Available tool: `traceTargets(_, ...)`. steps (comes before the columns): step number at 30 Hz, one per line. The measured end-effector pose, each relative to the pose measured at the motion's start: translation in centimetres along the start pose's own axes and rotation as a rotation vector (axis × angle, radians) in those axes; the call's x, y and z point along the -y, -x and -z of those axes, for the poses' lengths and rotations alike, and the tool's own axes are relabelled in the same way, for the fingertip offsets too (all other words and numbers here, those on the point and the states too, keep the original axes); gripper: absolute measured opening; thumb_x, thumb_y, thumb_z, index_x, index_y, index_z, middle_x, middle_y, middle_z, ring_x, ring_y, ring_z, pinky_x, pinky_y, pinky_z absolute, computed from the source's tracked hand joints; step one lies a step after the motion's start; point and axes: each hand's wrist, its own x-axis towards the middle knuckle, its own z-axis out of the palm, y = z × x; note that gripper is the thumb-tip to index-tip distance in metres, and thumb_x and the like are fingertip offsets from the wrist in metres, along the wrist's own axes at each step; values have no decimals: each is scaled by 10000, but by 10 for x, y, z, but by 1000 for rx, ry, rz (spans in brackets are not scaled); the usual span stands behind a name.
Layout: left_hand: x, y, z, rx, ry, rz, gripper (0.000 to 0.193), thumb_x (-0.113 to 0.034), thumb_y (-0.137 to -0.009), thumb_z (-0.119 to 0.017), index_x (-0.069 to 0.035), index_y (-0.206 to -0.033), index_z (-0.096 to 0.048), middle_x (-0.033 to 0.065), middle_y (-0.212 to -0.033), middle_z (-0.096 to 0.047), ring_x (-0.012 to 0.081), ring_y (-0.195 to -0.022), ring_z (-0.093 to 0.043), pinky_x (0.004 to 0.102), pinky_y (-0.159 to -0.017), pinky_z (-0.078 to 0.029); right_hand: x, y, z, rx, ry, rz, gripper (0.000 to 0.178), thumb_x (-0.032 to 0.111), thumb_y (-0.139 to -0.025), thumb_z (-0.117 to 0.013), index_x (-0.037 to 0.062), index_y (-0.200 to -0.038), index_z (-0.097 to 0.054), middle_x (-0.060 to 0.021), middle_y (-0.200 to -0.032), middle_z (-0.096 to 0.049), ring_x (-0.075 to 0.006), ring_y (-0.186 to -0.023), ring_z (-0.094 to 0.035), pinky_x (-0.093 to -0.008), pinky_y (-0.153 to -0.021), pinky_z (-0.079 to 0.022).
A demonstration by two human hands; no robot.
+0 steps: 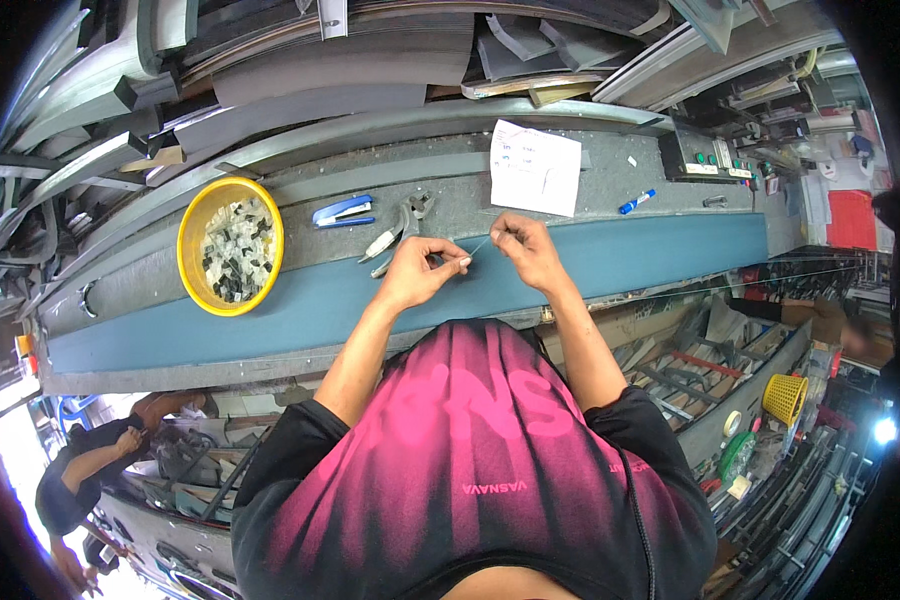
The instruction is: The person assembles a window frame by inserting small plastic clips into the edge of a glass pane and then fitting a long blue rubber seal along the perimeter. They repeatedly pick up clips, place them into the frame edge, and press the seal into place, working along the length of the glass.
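Observation:
Both hands are raised over a long blue-grey flat strip (330, 312) that runs along the bench. My left hand (418, 270) pinches one end of a thin pale strand (479, 246) between thumb and fingertips. Its other end is in the closed fingers of my right hand (530, 252), a short way to the right. Too fine to make out is whether the strand is wire or thread. Just beyond my left hand lie pliers (407, 222) with light-coloured grips. A white sheet of paper (536, 172) with writing rests beyond my right hand.
A yellow basket (186, 240) of small clear and black plastic pieces stands at the left, beside a blue stapler (343, 211). A blue marker (637, 202) and a control box with green buttons (708, 160) are at the right. Another person (75, 480) is at lower left.

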Motion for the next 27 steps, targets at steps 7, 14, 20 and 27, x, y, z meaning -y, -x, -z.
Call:
traceTargets(7, 18, -16, -18, -249, 522, -71, 199, -151, -1063, -823, 13, -1170, -863, 87, -972, -858, 121, -918, -783, 286, -786, -577, -5, -4, -33, -70, 188, 150, 189, 185, -1054, -721, 3, -1006, -703, -132, -793, -648, -245, -714, -621, -412, -670, -491)
traceTargets(14, 12, -19, -25, -320, 9, -122, 213, -148, -1021, -834, 8, -1160, -875, 128, -1004, -861, 219, -894, -808, 353, -805, -606, 14, 3, -26, 53, 361, 271, 186, 167, -1020, -726, -6, -974, -674, -218, -871, -688, -465, -857, -688, -542, -762, -531)
traceTargets(20, 2, -10, -13, -160, -391, -227, 203, -149, -998, -822, -4, -1131, -876, 153, -974, -843, 255, -876, -800, 373, -802, -600, 5, -1, -18, 55, 461, 320, 230, 225, -999, -746, 6, -1002, -676, -238, -921, -710, -502, -933, -702, -588, -803, -548)
traceTargets(27, 22, -19, -14, -200, 218, -67, 171, -159, -1065, -824, 8, -1089, -804, 41, -937, -784, 106, -809, -695, 272, -747, -558, -11, -10, -35, -87, 194, 220, 271, 285, -1083, -710, 21, -1064, -652, -244, -907, -686, -470, -841, -697, -526, -732, -535)
